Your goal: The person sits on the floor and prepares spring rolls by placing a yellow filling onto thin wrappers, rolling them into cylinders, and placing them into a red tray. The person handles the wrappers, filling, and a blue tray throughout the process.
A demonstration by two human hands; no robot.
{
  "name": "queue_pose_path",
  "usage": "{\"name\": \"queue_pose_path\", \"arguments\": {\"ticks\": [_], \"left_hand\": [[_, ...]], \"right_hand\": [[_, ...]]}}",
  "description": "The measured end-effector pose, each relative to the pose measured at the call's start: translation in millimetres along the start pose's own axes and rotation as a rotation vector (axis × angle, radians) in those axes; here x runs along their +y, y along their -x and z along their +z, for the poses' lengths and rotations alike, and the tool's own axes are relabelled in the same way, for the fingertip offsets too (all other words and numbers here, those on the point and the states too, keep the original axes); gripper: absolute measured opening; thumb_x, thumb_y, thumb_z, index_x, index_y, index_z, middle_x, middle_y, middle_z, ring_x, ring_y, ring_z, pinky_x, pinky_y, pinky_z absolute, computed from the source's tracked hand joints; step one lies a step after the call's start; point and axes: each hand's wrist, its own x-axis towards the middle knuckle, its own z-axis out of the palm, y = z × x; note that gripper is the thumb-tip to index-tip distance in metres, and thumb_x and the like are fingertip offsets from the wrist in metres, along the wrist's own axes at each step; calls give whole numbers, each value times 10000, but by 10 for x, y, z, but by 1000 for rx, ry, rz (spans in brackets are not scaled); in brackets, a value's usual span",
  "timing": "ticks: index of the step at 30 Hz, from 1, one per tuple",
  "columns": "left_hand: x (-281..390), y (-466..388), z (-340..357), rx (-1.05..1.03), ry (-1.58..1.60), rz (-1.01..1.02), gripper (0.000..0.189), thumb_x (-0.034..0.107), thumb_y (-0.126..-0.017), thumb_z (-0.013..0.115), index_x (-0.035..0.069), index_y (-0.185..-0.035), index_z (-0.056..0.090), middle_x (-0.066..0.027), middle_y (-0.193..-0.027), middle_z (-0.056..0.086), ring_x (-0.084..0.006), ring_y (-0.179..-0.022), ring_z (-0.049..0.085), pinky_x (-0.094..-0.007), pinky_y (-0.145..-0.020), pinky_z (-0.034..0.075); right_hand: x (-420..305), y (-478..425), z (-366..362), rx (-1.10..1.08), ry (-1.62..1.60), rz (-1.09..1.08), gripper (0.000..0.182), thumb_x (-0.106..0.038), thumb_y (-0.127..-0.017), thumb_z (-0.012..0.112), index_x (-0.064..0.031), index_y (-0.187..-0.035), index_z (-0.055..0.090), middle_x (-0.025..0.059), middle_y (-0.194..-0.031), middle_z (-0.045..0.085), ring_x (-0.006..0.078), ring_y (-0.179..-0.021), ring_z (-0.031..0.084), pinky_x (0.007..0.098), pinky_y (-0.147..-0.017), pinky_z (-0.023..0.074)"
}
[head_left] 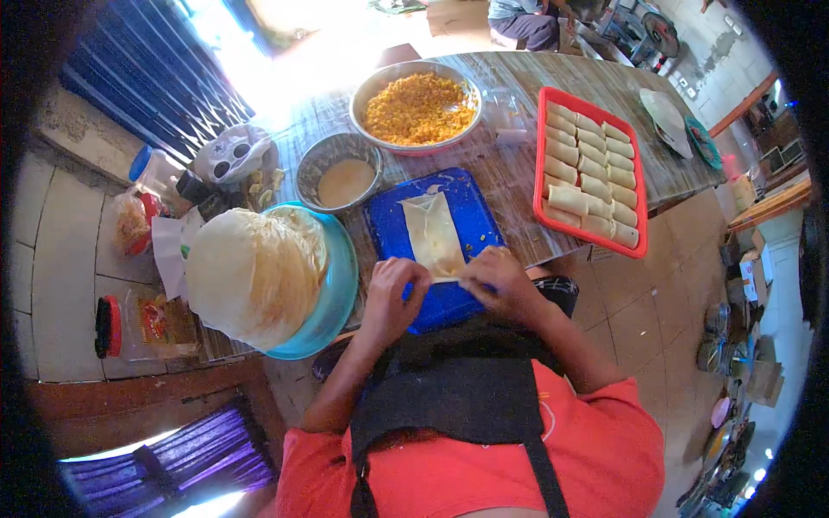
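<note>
A pale wrapper [432, 234], its sides folded inward, lies lengthwise on a blue plastic tray [395, 194]. My left hand [400, 285] pinches the left corner of its near end, while the fingers of my right hand [495, 278] pinch the right corner. Left of the tray, a stack of thin round wrappers [256, 275] rests on a turquoise plate [343, 278]. Beyond the blue tray are a metal bowl of whitish paste [346, 182] and a larger bowl of orange shredded filling [421, 110]. Rows of rolled wrappers [592, 168] fill a red tray [543, 129] on the right.
Behind the stack stand plastic jars [158, 175] and a white bag [233, 152]. A clear plastic container [505, 110] sits beside the filling bowl. Covered dishes [667, 120] are at the table's far right. Another person [528, 22] sits beyond the table [518, 175].
</note>
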Motion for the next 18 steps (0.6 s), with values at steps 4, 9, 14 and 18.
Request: {"name": "queue_pose_path", "arguments": {"ticks": [4,9,14,18], "left_hand": [[-60,-241,85,126,-140,-91,39,80,-829,628,83,-857,601,-78,-793,597,-286,-797,592,-412,-759,428],[-224,-385,189,53,-143,-29,44,99,-836,613,78,-872,599,-88,-831,596,-288,-824,593,-438,-742,438],[-219,-245,143,-53,-299,79,179,145,-828,655,76,-991,630,-100,-897,599,-303,-868,590,-421,-775,457],[-99,-203,67,-40,-292,173,241,162,-851,644,67,-1071,626,-112,-896,602,-316,-871,587,-422,-778,463]], "right_hand": [[5,-386,-13,227,-156,157,116,-76,-836,683,-61,-951,701,126,-856,663,308,-818,613,403,-746,477],[153,-462,70,107,-138,304,189,-18,-805,678,-42,-992,689,119,-915,659,266,-809,630,370,-749,500],[170,-368,35,121,40,6,262,-87,-806,680,-47,-1064,665,141,-1001,664,322,-914,628,419,-850,485],[72,-338,12,45,104,-134,359,-140,-830,673,-62,-1178,632,154,-1094,644,345,-985,620,434,-889,476]]}}
